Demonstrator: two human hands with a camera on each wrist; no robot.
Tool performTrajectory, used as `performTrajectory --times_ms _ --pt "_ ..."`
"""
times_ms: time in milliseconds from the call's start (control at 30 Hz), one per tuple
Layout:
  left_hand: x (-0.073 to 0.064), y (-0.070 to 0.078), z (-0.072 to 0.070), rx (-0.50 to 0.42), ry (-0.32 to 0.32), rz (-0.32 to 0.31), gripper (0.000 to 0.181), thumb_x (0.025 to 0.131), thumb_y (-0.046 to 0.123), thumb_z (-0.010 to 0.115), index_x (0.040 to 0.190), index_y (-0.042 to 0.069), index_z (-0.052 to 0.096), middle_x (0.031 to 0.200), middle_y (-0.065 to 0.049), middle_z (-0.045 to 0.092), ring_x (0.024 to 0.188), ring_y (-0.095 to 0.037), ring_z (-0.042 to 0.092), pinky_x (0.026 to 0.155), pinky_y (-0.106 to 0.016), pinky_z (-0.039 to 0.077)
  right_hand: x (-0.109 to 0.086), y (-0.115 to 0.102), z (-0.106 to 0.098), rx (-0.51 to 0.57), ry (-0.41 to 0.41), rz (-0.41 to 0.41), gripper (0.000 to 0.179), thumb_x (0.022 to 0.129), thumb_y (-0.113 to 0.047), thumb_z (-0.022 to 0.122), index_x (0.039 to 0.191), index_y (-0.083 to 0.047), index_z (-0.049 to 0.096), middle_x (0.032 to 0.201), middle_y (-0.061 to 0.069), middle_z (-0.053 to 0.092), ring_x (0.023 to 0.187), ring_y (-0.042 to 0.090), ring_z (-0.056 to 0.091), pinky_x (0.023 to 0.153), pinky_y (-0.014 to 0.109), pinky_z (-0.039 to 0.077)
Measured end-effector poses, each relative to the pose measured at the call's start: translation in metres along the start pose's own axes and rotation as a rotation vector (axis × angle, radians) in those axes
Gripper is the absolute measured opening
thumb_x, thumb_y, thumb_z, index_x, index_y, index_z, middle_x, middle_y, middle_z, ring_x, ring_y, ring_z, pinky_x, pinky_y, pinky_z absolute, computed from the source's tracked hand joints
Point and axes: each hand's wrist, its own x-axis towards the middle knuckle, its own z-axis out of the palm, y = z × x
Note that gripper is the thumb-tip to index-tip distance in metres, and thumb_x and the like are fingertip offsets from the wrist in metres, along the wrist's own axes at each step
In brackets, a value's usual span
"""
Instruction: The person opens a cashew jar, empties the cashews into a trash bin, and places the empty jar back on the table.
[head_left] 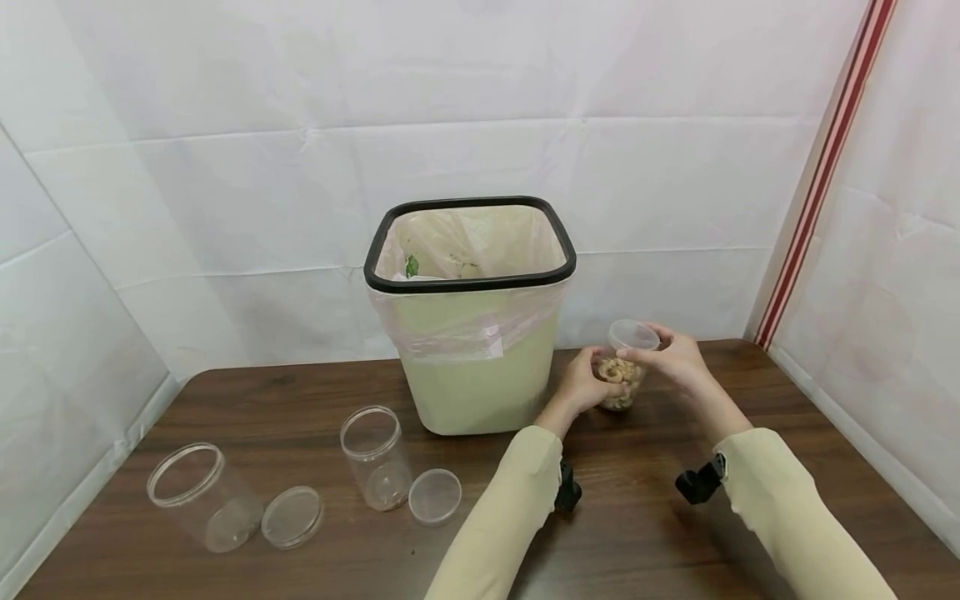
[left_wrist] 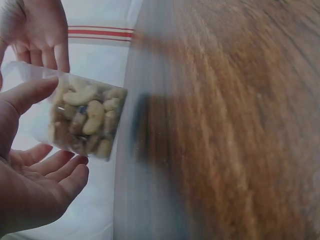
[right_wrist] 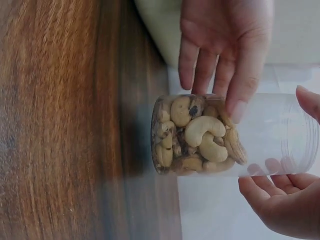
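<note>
A clear plastic jar partly filled with cashews stands upright over the table's far right part; in the head view I cannot tell whether it touches the wood. My left hand holds its lower body, thumb on one side and fingers on the other. Around the jar's round, cloudy top, my right hand grips with thumb and fingers. Whether that top is a separate lid is unclear. Dark bits lie among the cashews in the right wrist view.
Left of the jar is a pale green bin with a black rim and a thin liner; something green lies inside. Two open clear jars and two round lids occupy the table's left half. White sheeting hangs behind.
</note>
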Motion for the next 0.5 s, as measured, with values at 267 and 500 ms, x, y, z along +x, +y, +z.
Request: performTrajectory --times_ms 267,500 --pt "-0.001 0.001 -0.001 0.002 0.039 0.065 0.078 0.064 0.018 0.083 0.131 0.011 0.044 0.127 -0.007 0.051 0.111 -0.019 0.050 0.092 -0.030 0.042 -0.012 -0.006 -0.003 0.259 -0.065 -0.016 0.079 0.081 -0.021 0.069 0.143 -0.002 0.023 0.140 0.022 0.028 0.114 0.021 0.043 0.093 0.031 0.043" --pt "-0.006 0.006 -0.001 0.014 0.051 0.116 0.080 0.063 0.020 0.084 0.132 0.013 0.044 0.129 -0.006 0.050 0.114 -0.019 0.049 0.095 -0.031 0.040 -0.021 -0.011 -0.007 0.548 -0.089 -0.015 0.079 0.082 -0.005 0.065 0.144 0.001 0.015 0.139 0.017 0.020 0.098 0.004 0.050 0.094 0.026 0.041"
